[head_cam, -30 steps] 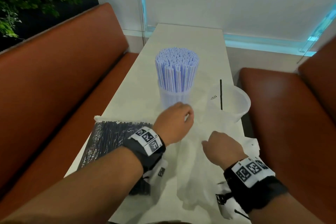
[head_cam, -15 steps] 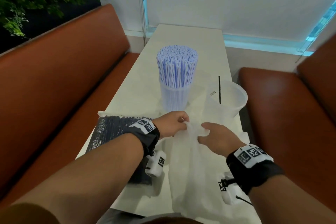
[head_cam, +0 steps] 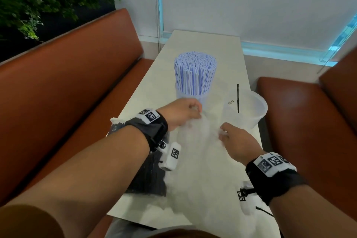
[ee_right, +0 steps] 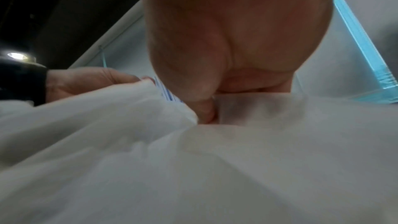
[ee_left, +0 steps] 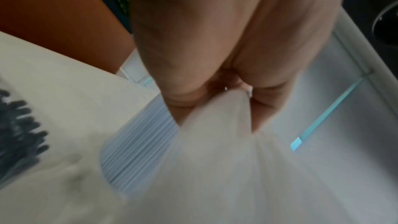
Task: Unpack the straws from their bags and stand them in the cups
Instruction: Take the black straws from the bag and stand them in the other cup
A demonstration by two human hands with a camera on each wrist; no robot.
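Hands [head_cam: 183, 114] apparently pinching bag [ee_right: 237, 168], blurred.

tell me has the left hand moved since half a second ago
Yes. The left hand has risen toward the cup of blue straws, lifting the white bag.

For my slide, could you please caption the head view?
Both hands, left hand and right hand, pinch an empty bag before a cup of striped straws.

Bare forearms; each wrist wears a black strap [head_cam: 154, 131] carrying white blocks [head_cam: 171, 155] printed with black square markers
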